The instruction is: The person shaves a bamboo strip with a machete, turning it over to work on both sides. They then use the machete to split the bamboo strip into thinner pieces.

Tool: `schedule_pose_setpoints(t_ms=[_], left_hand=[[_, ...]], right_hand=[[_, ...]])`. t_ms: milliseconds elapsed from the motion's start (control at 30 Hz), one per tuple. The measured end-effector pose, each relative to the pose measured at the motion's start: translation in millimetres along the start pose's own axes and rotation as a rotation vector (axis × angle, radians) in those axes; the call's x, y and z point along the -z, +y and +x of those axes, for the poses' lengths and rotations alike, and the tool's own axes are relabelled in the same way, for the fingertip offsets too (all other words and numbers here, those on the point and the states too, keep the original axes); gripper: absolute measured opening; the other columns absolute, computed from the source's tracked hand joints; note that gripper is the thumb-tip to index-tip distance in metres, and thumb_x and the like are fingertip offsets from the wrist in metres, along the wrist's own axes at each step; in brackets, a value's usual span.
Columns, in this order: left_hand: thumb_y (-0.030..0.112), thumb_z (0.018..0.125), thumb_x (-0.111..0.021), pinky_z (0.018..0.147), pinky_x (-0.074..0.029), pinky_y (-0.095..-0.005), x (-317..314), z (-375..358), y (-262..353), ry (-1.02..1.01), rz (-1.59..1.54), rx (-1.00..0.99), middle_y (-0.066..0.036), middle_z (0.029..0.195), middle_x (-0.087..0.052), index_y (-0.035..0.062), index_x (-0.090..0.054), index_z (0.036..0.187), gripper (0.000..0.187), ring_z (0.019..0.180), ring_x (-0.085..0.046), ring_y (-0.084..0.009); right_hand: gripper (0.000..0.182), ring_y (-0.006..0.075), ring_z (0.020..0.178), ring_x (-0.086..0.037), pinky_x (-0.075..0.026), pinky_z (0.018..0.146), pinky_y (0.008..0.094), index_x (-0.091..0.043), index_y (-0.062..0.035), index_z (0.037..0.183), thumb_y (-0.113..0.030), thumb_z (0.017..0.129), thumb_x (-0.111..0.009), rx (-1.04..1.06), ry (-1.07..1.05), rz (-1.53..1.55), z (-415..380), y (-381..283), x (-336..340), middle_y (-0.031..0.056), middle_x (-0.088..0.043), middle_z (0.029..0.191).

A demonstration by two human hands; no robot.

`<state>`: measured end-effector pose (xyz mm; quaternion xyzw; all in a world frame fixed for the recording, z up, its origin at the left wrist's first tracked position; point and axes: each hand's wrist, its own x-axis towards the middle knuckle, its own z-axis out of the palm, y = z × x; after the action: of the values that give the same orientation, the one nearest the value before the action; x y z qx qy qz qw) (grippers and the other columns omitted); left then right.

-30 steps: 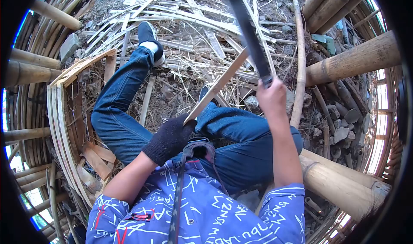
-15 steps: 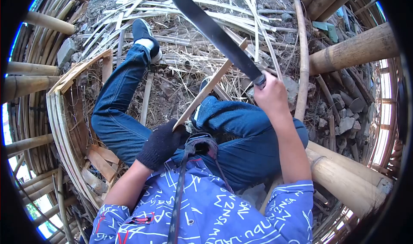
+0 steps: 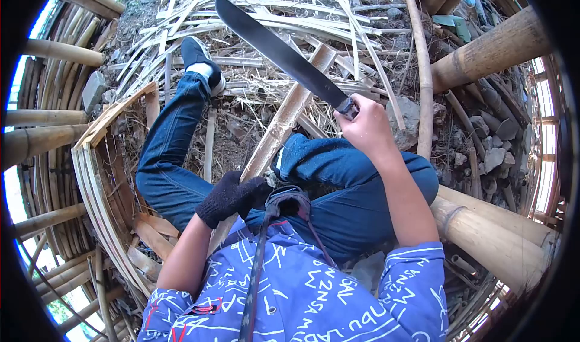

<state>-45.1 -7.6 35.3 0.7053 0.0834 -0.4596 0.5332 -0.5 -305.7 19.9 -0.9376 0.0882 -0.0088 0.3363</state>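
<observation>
In a dark knitted glove, my left hand (image 3: 228,198) is closed around the lower part of a split bamboo piece (image 3: 279,124). The piece slants up and away between my legs, its pale, rough inner face upward. My bare right hand (image 3: 367,124) grips the handle of a machete (image 3: 281,58). Its long dark blade points up and left, and crosses over the bamboo's far end in this view. The glove hides part of the bamboo at the grip, and a lower stretch shows beside my shirt.
Thin bamboo strips (image 3: 272,21) lie scattered on the ground ahead. Bent slats (image 3: 99,203) stand at my left. Thick bamboo poles (image 3: 489,55) and stones (image 3: 492,159) are on the right. My legs (image 3: 172,146) frame the work, and a strap (image 3: 257,269) hangs down my front.
The bamboo piece has turned from its narrow edge to its broad inner face. The machete and my right hand have shifted left and slightly lower; my left hand has moved a little left.
</observation>
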Motion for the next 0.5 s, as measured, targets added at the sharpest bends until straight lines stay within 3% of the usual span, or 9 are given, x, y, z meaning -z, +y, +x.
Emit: schedule_pose_setpoints(t_ms=[100,200,267,500], left_hand=[[0.038,0.086,-0.065,0.039,-0.039,-0.0250,6.3,5.2,-2.3,0.017,0.049,0.013,-0.003,0.057,-0.058,-0.0002,-0.064,0.078,0.039,0.043,-0.052,-0.0096],[0.036,0.082,-0.070,0.040,-0.040,-0.0260,10.1,6.2,-5.5,0.061,0.116,-0.012,-0.004,0.056,-0.058,-0.0008,-0.064,0.075,0.038,0.043,-0.053,-0.0102],[0.026,0.078,-0.073,0.040,-0.039,-0.0284,7.6,5.9,-0.2,0.115,0.187,-0.048,-0.008,0.051,-0.055,-0.0032,-0.060,0.069,0.034,0.042,-0.053,-0.0131],[0.026,0.075,-0.073,0.039,-0.039,-0.0292,7.1,16.4,-9.7,0.263,0.359,-0.078,-0.008,0.049,-0.055,-0.0046,-0.060,0.067,0.034,0.040,-0.054,-0.0137]], right_hand=[[0.020,0.0338,0.065,-0.065,-0.049,0.060,0.0405,-0.062,-0.0003,0.079,-0.018,0.072,-0.069,0.033,0.037,0.159,3.2,-0.9,1.5,0.0177,-0.063,0.066],[0.018,0.0182,0.053,-0.058,-0.043,0.053,0.0318,-0.059,0.0004,0.076,-0.015,0.071,-0.068,-0.022,0.087,0.285,5.3,-6.9,12.7,0.0086,-0.059,0.059],[0.019,0.0178,0.053,-0.057,-0.043,0.053,0.0319,-0.059,0.0006,0.077,-0.015,0.071,-0.068,-0.010,0.112,0.295,4.8,-4.1,13.1,0.0081,-0.059,0.060],[0.027,0.0227,0.054,-0.059,-0.045,0.054,0.0332,-0.057,-0.0014,0.086,-0.020,0.076,-0.073,0.184,0.136,0.264,2.0,0.0,0.3,0.0094,-0.059,0.062]])
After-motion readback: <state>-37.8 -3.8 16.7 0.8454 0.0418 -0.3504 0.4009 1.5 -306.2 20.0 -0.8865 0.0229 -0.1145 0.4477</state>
